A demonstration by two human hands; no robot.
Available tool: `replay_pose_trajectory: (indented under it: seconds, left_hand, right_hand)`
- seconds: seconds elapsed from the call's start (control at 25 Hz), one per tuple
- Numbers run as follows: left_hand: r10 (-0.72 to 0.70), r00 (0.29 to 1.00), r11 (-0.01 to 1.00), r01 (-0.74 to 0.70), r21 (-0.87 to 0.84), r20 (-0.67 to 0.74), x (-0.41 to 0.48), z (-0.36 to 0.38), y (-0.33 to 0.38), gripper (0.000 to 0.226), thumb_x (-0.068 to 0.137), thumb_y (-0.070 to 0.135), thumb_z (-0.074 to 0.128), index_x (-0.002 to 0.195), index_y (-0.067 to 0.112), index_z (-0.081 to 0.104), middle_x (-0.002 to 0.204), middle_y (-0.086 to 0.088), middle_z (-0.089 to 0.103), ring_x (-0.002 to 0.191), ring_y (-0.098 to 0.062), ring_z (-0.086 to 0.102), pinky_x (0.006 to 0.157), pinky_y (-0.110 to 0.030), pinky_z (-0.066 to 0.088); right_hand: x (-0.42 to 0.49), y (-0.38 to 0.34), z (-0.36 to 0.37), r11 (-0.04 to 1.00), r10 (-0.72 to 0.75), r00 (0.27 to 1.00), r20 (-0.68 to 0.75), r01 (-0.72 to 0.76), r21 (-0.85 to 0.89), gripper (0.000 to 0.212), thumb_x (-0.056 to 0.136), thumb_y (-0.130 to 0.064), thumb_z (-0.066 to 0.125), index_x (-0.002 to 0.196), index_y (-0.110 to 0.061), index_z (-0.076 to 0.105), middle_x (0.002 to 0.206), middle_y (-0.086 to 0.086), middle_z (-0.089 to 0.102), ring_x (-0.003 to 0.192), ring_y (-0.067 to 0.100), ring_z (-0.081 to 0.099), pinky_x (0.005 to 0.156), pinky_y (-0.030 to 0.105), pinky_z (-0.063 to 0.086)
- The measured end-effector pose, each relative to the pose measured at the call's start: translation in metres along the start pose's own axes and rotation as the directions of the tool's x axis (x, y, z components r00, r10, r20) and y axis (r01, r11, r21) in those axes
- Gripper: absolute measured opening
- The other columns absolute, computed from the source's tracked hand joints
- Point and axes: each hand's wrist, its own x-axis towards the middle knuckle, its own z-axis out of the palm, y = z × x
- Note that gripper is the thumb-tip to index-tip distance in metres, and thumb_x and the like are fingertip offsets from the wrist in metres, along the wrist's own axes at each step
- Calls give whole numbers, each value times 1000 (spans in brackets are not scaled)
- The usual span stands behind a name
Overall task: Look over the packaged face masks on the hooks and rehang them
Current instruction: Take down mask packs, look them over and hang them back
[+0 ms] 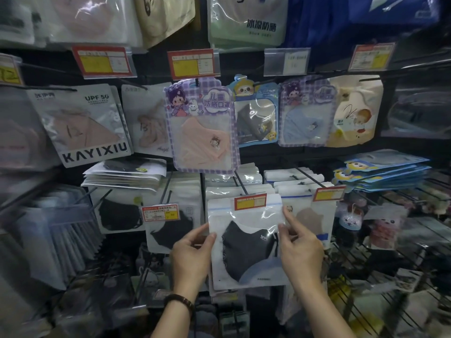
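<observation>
Hands come first, nearest the camera: the left hand (192,250) pinches the left edge of the dark-mask package (246,242), thumb on the front face and fingers behind. The right hand (299,242) pinches the right edge the same way, thumb and forefinger closed on the clear film. Holding both edges keeps the pouch flat and facing the viewer, probably for inspection. The package sits in the lower middle row, its top strip behind a red price tag (250,202) at the tip of a hook (240,182); whether it hangs on that hook cannot be determined. Farther up, a purple children's mask pack (201,125) hangs undisturbed.
</observation>
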Motion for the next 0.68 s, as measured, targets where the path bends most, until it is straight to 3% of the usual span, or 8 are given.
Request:
replay_pose_trajectory:
  seconds: [0.12,0.24,0.36,0.52,0.68]
  left_hand:
    - [-7,1000,1000,7,9,-25,2,0,0,22,89,31,87,105,43,81,88,18,81,84,-1,76,77,-24,61]
    - [16,998,999,-13,49,-54,11,2,5,20,89,30,87,107,39,82,86,16,81,80,2,75,73,-18,56]
    - [26,997,994,-18,112,-76,19,6,6,21,89,30,88,109,36,83,86,14,81,78,7,73,72,-13,55]
    - [-7,993,995,18,95,-115,23,13,2,22,88,28,89,109,29,84,87,13,80,76,9,72,76,-19,59]
    - [8,993,988,11,152,-120,20,13,-1,16,90,30,86,104,32,80,89,15,78,80,6,73,74,-19,58]
  right_hand:
    - [2,4,3,1000,3,1000,23,-2,-12,40,103,-30,71,138,-48,68,66,-9,73,55,14,61,62,30,57]
    - [8,2,8,998,-13,999,50,16,-62,40,105,-33,67,143,-45,66,84,-8,80,61,8,66,72,41,62]
    - [13,-2,11,994,-11,996,93,21,-110,43,106,-35,65,149,-42,61,89,-14,79,59,5,66,68,34,61]
    - [12,1,15,984,-6,982,187,40,-175,52,106,-48,59,157,-49,48,125,-2,78,93,18,76,87,43,64]
    - [13,2,12,974,-1,966,259,60,-218,60,105,-50,55,163,-45,39,149,-1,67,120,29,72,104,51,59]
